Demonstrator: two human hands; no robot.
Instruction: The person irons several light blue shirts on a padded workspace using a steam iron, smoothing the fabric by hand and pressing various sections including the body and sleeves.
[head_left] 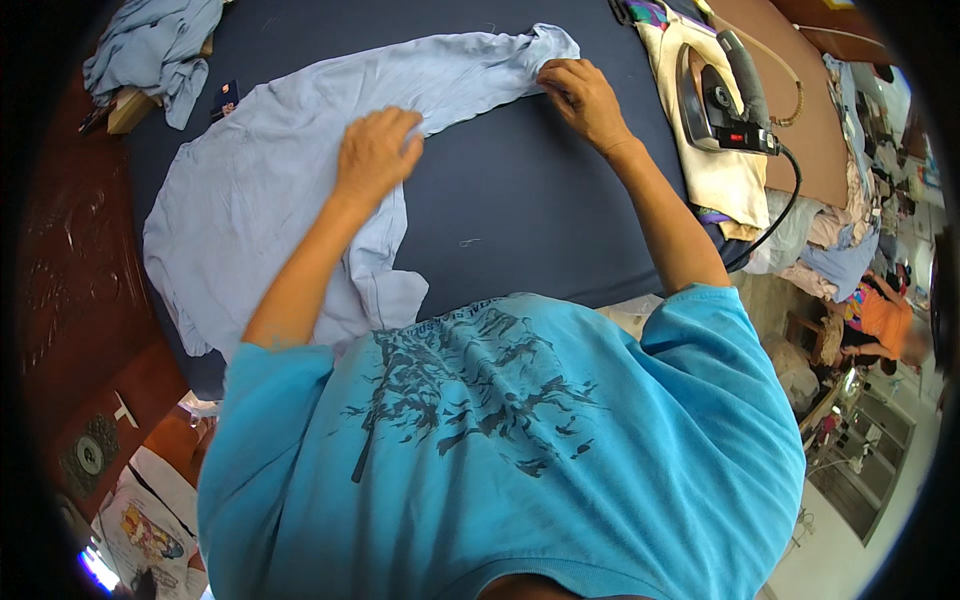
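A light blue long-sleeved shirt (255, 190) lies spread over a dark blue padded table (520, 200), with one sleeve reaching across to the right. At the end of that sleeve is its cuff (553, 43). My right hand (588, 98) is closed on the cuff's lower edge, its fingers bent and pinched together. Further left, my left hand (376, 152) rests on or just over the shirt near the start of the sleeve. Its fingers are stretched out and slightly blurred, holding nothing.
An iron (715, 95) with a black cord sits on folded cream cloth (735, 185) to the right. A crumpled blue garment (160, 50) lies at the far left, near a small dark packet (226, 100). Another person in orange (885, 318) is at the far right.
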